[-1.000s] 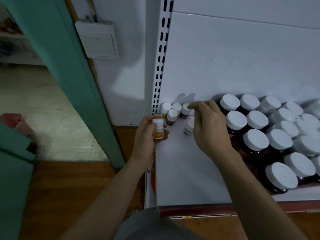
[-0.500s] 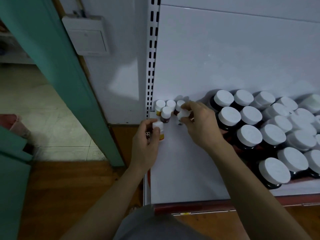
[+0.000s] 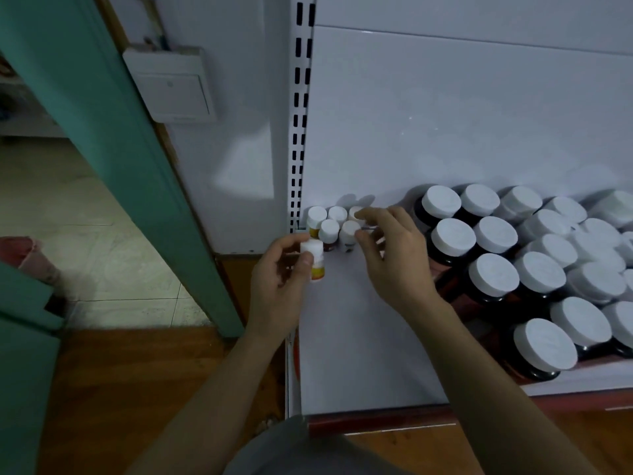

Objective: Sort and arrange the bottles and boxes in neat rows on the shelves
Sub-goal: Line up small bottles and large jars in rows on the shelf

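My left hand grips a small white-capped bottle with a yellow label at the white shelf's left edge. My right hand pinches the cap of another small bottle, which stands upright in the back left corner. Beside it stand several more small white-capped bottles in a tight cluster. Large dark jars with white lids fill the right part of the shelf in rows.
A slotted upright post borders the shelf on the left. Beyond it are a white wall with a switch box, a green door frame, tiled floor and wooden floor. The shelf's red front edge is near me.
My right hand has carried a small bottle from the shelf's middle back to the corner cluster and stood it there. My left hand has moved its bottle slightly forward over the shelf edge.
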